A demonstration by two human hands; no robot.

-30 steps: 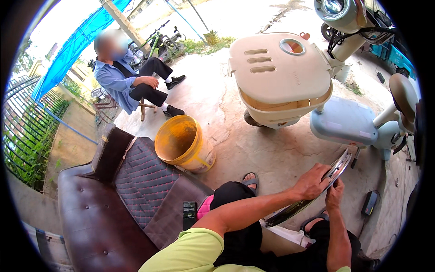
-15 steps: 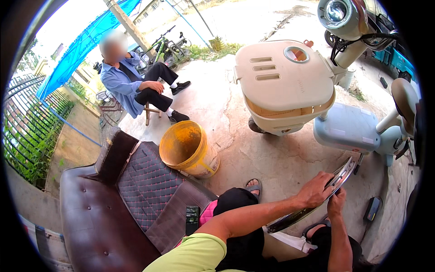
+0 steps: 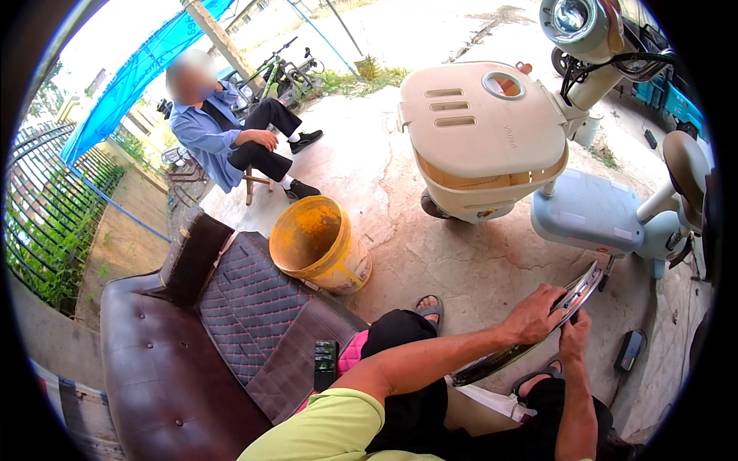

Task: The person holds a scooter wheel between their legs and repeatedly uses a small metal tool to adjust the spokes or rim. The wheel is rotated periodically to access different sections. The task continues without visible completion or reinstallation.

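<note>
A shiny metal wheel rim (image 3: 588, 281) is tilted in front of my knees, seen nearly edge-on. My left hand (image 3: 533, 313) is closed over its upper side, fingers curled around the edge. Just to the right, my right hand (image 3: 573, 336) grips the same rim from the near side, with the thumb up against it. The two hands are close together. My left forearm hides part of the rim, and its dark lower end (image 3: 484, 372) shows beneath the arm.
A yellow bucket (image 3: 357, 265) stands ahead, beside a brown sofa (image 3: 154, 369) with a dark phone (image 3: 325, 363) on it. A scooter with a cream basket (image 3: 477, 146) is at the right, near a small dark box (image 3: 630, 352). A person in blue (image 3: 204, 134) sits at far left.
Both hands stay closed on the rim and have shifted only slightly. The whole view has moved a little; the seated person's head is tilted slightly differently.
</note>
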